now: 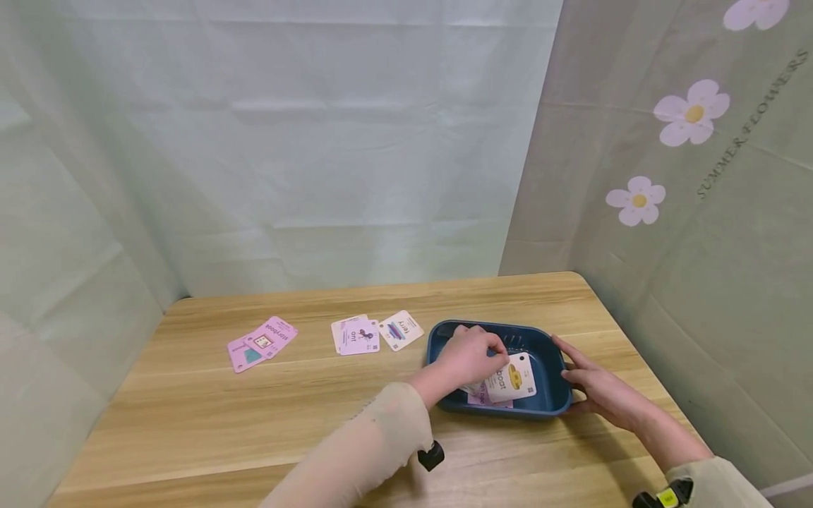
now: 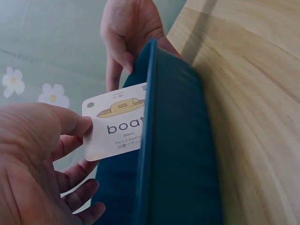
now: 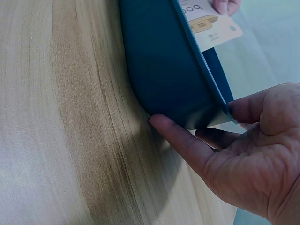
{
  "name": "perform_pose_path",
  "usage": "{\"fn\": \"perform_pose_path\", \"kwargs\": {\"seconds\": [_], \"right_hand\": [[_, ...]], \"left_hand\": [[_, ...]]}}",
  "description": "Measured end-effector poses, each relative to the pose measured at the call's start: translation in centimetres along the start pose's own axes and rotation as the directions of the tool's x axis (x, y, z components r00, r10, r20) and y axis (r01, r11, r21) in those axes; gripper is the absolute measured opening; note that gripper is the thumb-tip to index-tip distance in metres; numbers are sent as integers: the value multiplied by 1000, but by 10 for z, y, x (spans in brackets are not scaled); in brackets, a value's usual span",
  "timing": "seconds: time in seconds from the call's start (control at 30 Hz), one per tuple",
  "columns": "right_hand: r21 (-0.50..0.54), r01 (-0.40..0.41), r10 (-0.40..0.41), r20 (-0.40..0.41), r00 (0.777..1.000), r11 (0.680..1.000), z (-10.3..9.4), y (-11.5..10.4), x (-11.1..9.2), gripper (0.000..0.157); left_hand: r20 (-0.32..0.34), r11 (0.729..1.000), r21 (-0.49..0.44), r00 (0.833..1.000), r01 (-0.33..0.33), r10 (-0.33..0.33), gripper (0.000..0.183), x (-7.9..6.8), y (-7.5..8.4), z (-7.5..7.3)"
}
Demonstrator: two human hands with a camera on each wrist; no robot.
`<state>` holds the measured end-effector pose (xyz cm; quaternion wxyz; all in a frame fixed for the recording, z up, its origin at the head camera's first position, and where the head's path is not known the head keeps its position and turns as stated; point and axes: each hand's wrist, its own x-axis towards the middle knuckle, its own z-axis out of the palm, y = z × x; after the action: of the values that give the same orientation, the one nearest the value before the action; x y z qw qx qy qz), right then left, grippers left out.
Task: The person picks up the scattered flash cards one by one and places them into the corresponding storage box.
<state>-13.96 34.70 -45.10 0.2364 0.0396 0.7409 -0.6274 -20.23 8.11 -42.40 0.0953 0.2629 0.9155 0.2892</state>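
Observation:
My left hand (image 1: pixel 471 356) is over the dark blue plastic basket (image 1: pixel 552 406) and pinches a white "boat" flashcard (image 1: pixel 517 377) between thumb and finger. In the left wrist view, the card (image 2: pixel 117 124) shows a yellow boat and overlaps the basket's rim; the other fingers stay spread below it. Under the card, a pink flashcard (image 1: pixel 490 402) lies partly hidden in the basket. My right hand (image 1: pixel 600 388) grips the basket's right end. The right wrist view has its digits on the rim and low on the wall of the basket (image 3: pixel 173 70).
On the wooden table (image 1: pixel 254 430), overlapping pink cards (image 1: pixel 273 335) lie at the left, the upper one reading "storybook". Nearer the basket are an "ant" card (image 1: pixel 360 337) over another card and a white "ferry" card (image 1: pixel 401 330). Curtains (image 1: pixel 317 176) hang behind and at the sides.

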Motion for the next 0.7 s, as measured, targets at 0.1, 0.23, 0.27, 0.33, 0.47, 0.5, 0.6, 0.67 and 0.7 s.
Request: {"fn": "perform_pose_path", "kwargs": {"seconds": [0.1,0.23,0.27,0.33,0.47,0.5,0.6,0.67,0.7], "right_hand": [[1,3,-3,7,1000,1000,-1,0,0,68],[3,11,-11,16,1000,1000,-1,0,0,68],[3,11,-11,17,1000,1000,-1,0,-1,68],[5,12,-12,19,1000,1000,-1,0,-1,68],[6,8,-8,17,1000,1000,-1,0,-2,68],[7,6,-6,15,1000,1000,-1,0,-2,68],[7,1,-1,12,1000,1000,-1,0,-1,68],[3,-1,1,11,1000,1000,-1,0,-1,68],[1,-2,2,11,1000,1000,-1,-1,-1,68]], "left_hand": [[18,1000,3,1000,4,-4,9,0,2,3],[29,1000,17,1000,-4,3,9,1,5,6],[30,1000,20,1000,-6,6,9,1,5,7],[30,1000,27,1000,-7,6,10,2,5,8],[33,999,41,999,-10,8,10,3,7,11],[35,999,47,999,-11,9,10,4,7,12],[37,999,54,999,-5,3,9,5,7,14],[34,998,60,999,5,-7,9,7,8,15],[31,998,65,999,10,-12,9,7,8,15]]}}
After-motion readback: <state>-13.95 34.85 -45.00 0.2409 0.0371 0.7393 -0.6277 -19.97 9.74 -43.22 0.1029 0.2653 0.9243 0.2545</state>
